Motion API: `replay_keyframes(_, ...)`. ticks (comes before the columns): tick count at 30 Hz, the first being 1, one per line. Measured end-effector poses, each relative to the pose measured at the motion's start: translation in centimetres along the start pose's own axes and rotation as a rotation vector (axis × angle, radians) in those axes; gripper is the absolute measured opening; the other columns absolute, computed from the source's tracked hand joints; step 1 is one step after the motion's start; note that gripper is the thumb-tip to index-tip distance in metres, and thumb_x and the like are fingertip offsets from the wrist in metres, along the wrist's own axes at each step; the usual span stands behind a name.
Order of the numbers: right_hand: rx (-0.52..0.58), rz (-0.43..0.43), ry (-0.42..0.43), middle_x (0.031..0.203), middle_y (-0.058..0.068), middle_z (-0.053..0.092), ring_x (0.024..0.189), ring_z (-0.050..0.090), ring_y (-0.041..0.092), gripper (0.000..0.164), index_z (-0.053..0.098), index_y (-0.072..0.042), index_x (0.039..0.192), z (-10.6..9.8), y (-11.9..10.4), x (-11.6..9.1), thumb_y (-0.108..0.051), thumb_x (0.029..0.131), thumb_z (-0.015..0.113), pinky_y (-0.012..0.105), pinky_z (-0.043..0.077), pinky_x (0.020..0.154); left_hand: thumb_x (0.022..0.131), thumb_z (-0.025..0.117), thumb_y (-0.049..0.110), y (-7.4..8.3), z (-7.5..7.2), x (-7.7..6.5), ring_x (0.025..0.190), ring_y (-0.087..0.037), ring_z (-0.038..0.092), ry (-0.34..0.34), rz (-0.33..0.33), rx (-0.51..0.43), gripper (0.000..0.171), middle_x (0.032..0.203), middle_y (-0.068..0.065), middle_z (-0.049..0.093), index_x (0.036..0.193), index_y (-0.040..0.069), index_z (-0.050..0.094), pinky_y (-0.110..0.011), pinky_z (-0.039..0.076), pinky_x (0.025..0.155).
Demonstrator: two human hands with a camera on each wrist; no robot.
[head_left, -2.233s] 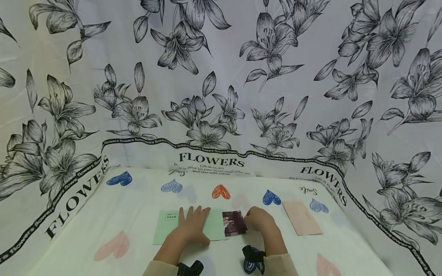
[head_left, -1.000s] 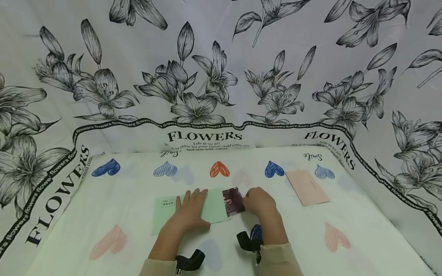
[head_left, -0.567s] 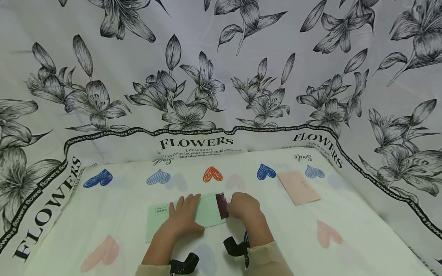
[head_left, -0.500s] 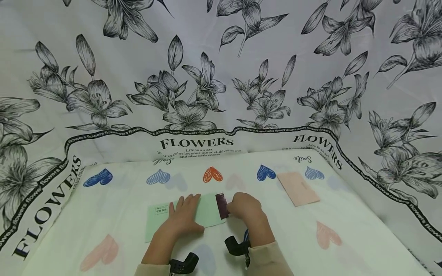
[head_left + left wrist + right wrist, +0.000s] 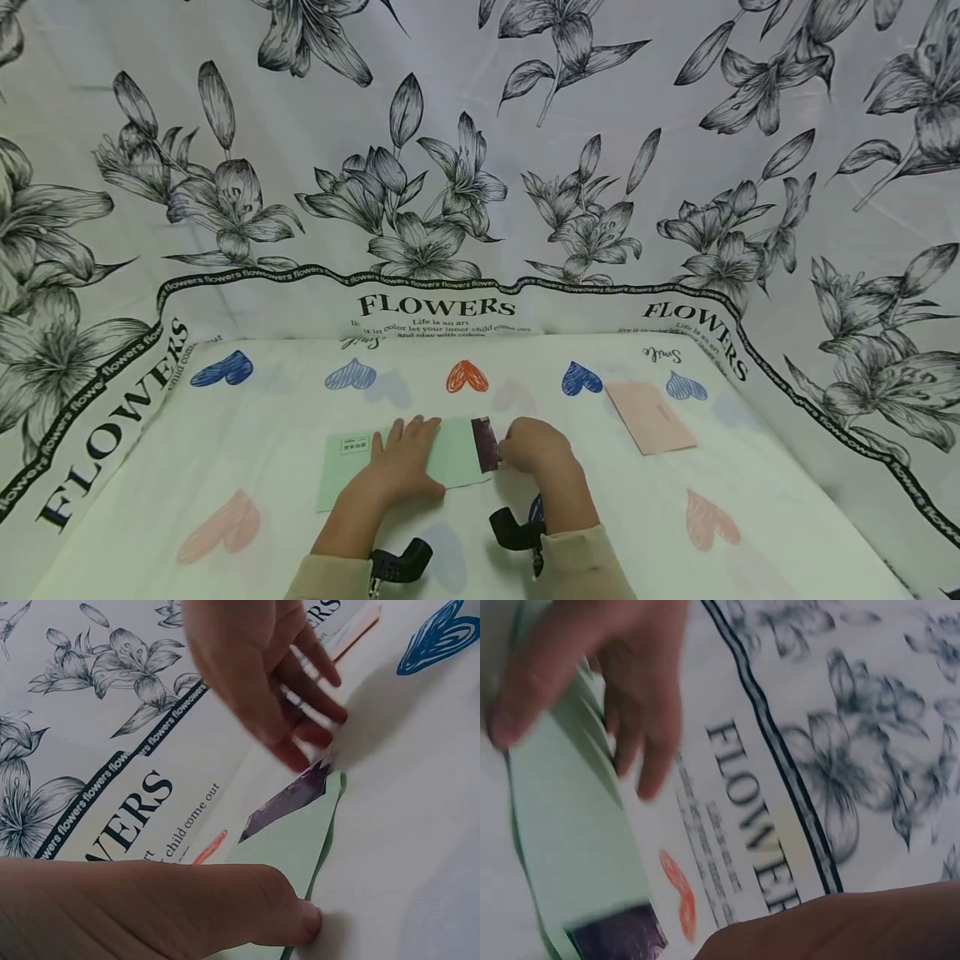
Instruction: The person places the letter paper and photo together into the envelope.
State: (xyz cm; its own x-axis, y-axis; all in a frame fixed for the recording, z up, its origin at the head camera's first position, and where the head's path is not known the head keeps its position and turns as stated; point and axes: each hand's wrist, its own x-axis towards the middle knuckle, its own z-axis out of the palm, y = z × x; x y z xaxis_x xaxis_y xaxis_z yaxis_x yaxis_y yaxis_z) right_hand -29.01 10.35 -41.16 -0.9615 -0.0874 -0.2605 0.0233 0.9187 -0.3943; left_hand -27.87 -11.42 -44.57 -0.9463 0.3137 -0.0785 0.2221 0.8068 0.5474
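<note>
A mint-green envelope [image 5: 455, 454] with a small printed box lies flat on the white cloth. From its right end sticks a narrow strip of a dark purple photo [image 5: 486, 444]; the rest of the photo is hidden inside. My left hand [image 5: 401, 467] rests across the envelope with fingers spread and thumb at the near edge. My right hand [image 5: 536, 446] has curled fingers and pinches the photo's outer edge. In the left wrist view the fingertips of the right hand [image 5: 262, 675] are right at the corner of the photo [image 5: 289, 796].
A pink envelope [image 5: 651, 418] lies farther back on the right. The white cloth [image 5: 300, 550] has printed hearts, and a flower-print curtain [image 5: 450, 167] rises behind it. A black wrist mount [image 5: 517, 531] hangs by each wrist.
The right hand has moved left with the photo, which has slid into the green envelope until only a strip shows. The left hand stays on the envelope. The head view has shifted.
</note>
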Motion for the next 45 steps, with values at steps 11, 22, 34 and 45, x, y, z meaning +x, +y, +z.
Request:
replay_keyframes(11,-0.003,-0.032,0.001,0.071,0.005,0.056,0.066,0.05,0.019,0.02,0.075,-0.001,0.095,0.3,-1.6,-0.8,-0.017,0.095,0.063,0.033,0.04,0.057,0.066,0.093,0.022,0.0,0.2,-0.1,0.147,-0.057,0.02,0.01,-0.011,0.007,0.1,0.158,-0.029,0.036,0.151,0.002,0.044,-0.077,0.009,0.113)
replay_keyframes(22,-0.062,-0.151,-0.003,0.08,0.003,0.067,0.068,0.052,0.018,0.019,0.079,-0.005,0.097,1.1,-2.8,-0.4,-0.013,0.091,0.063,0.033,0.046,0.06,0.066,0.093,0.021,0.3,-0.3,-0.1,0.147,-0.057,0.02,0.013,0.001,0.001,0.099,0.157,-0.03,0.036,0.15,0.001,0.045,-0.078,0.01,0.112)
replay_keyframes(34,-0.031,-0.158,0.027,0.062,0.001,0.051,0.057,0.044,0.016,0.016,0.064,-0.007,0.07,1.4,-2.5,-0.8,-0.008,0.085,0.061,0.029,0.035,0.051,0.065,0.091,0.019,0.0,0.1,-0.3,0.147,-0.057,0.019,0.014,-0.007,-0.025,0.097,0.157,-0.029,0.037,0.149,0.0,0.046,-0.077,0.01,0.113)
replay_keyframes(45,0.009,-0.216,0.048,0.088,0.009,0.052,0.071,0.047,0.022,0.015,0.072,0.0,0.078,1.9,-2.2,0.0,-0.007,0.085,0.061,0.034,0.04,0.058,0.065,0.091,0.02,-0.1,0.5,0.0,0.146,-0.058,0.02,0.014,-0.004,-0.017,0.097,0.157,-0.03,0.036,0.149,0.0,0.047,-0.079,0.01,0.112)
